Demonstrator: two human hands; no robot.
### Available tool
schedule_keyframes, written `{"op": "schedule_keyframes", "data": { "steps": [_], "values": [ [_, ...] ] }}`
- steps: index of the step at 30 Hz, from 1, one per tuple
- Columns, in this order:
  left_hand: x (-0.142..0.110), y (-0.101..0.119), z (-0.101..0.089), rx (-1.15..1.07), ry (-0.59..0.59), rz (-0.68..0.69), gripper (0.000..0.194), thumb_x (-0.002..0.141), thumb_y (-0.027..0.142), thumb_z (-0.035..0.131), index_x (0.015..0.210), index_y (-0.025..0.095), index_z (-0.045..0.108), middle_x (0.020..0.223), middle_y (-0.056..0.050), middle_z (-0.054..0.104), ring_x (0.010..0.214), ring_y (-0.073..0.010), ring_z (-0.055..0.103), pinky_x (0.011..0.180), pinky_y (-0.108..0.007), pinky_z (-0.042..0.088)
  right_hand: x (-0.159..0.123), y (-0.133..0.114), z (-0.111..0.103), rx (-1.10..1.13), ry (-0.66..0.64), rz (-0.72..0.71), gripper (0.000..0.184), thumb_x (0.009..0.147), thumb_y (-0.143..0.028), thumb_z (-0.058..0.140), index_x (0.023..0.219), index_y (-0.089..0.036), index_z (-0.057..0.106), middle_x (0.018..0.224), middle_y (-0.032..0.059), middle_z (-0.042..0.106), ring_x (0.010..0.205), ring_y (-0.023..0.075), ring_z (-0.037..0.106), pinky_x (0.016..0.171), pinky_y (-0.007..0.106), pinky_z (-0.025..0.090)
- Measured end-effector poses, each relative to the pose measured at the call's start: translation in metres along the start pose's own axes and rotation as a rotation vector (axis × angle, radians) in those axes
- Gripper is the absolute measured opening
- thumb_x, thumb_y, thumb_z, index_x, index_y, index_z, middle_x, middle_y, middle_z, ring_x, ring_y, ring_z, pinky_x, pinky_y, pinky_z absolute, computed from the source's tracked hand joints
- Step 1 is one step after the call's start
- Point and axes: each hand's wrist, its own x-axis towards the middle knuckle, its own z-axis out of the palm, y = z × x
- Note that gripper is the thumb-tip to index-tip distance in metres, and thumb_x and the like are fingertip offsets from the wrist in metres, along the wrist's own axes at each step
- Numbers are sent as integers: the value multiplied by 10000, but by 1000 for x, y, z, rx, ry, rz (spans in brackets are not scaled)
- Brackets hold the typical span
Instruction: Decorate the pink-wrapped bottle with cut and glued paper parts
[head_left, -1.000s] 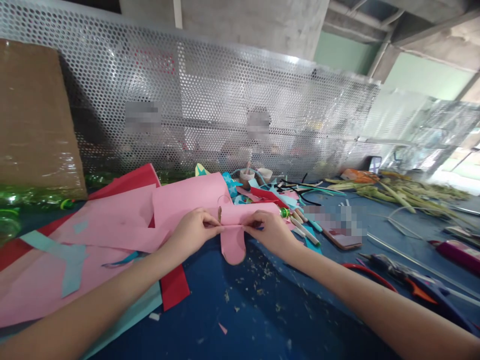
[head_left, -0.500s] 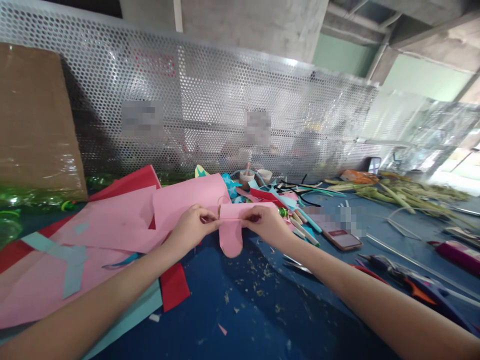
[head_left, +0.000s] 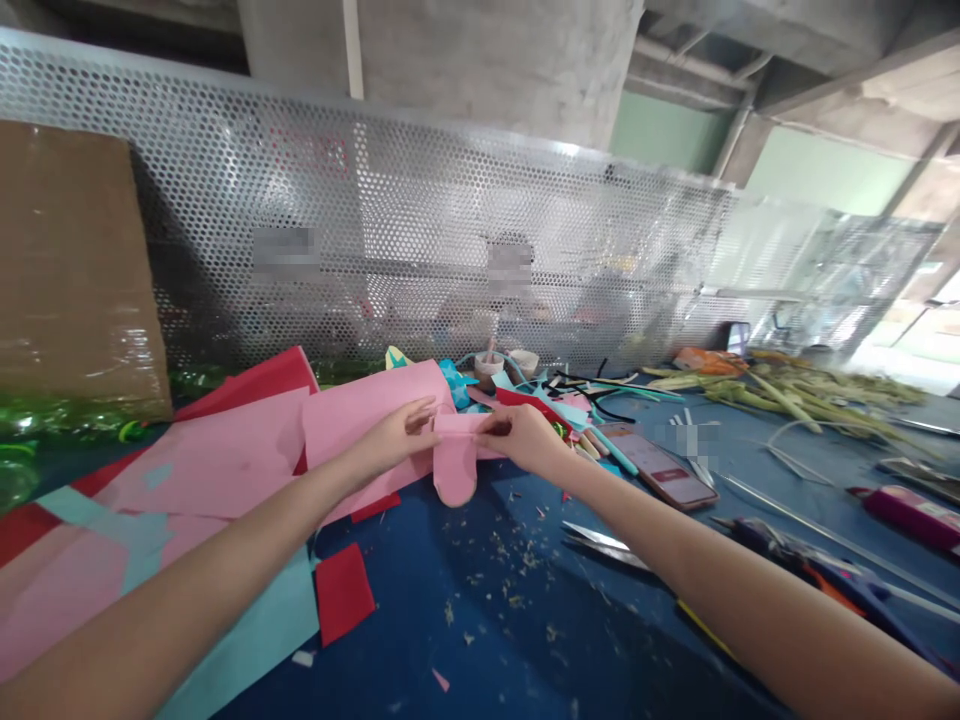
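Observation:
Between my two hands is a piece of pink paper point(head_left: 454, 478) with a rounded lower end and a folded band across its top. My left hand point(head_left: 405, 435) pinches the band's left end between thumb and fingers. The right end is gripped by the fingertips of my right hand point(head_left: 525, 438). Larger pink paper sheets point(head_left: 375, 400) lie under and behind my left hand. Beyond my right hand sit coloured paper scraps point(head_left: 536, 400) and several marker-like sticks point(head_left: 611, 450).
Scissors point(head_left: 604, 543) lie beside my right forearm. Farther right are a phone point(head_left: 664, 470), a blue hand tool point(head_left: 810, 560) and a purple bottle point(head_left: 907, 515). Red point(head_left: 343, 595) and light blue paper point(head_left: 255, 640) are at left. A perforated metal panel point(head_left: 427, 190) stands behind the blue table point(head_left: 540, 640).
The view has shifted slightly. The pink band, which stretched right above my right hand, now shows shorter between my hands. My left fingers have lifted and spread a little, thumb still at the paper.

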Motion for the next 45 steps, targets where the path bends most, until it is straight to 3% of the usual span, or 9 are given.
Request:
{"op": "schedule_keyframes", "data": {
  "steps": [9, 13, 16, 23, 33, 45],
  "values": [
    [5, 1, 4, -100, -10, -20, 467, 686, 353, 650, 1101, 154, 572, 1263, -137, 588, 1181, -268, 532, 991, -396, 415, 12, 9, 3, 6, -60, 7, 170, 867, -297, 615, 835, -134, 655, 840, 14, 690, 774, 148, 654, 746, 347, 530],
    [1, 3, 6, -114, -12, -8, 392, 686, 338, 642, 1026, 156, 576, 1187, -116, 617, 1119, -255, 566, 961, -400, 433, 10, 10, 4, 36, -33, -6, 50, 760, -204, 700, 785, -163, 689, 789, 13, 711, 741, 148, 658, 722, 302, 521],
    [-1, 6, 7, -112, -21, -8, 353, 678, 315, 640, 985, 151, 578, 1158, -110, 625, 1098, -254, 571, 946, -401, 441, 6, 10, 4, 60, -1, -18, 66, 704, -186, 708, 771, -186, 711, 769, 11, 723, 710, 154, 658, 672, 261, 507],
    [-3, 11, 7, -106, -28, -28, 364, 676, 303, 630, 1002, 153, 567, 1143, -106, 623, 1116, -259, 554, 945, -396, 435, 0, 7, 0, 54, 6, -67, 106, 771, -237, 631, 767, -180, 720, 786, 10, 726, 721, 160, 647, 668, 253, 477],
    [-3, 8, 7, -146, -34, -25, 353, 679, 294, 626, 996, 152, 563, 1161, -116, 612, 1130, -264, 544, 960, -401, 419, 3, -3, 4, -128, -22, 1, 142, 862, -278, 607, 835, -148, 656, 802, 9, 675, 734, 144, 627, 709, 321, 507],
    [-2, 5, 14, -179, 43, -36, 379, 660, 374, 654, 961, 170, 548, 1124, -104, 627, 1135, -280, 538, 958, -391, 417, 4, -8, 5, -225, -70, 30, 173, 906, -302, 559, 906, -143, 625, 889, 21, 653, 781, 143, 627, 731, 335, 526]
  ]
}}
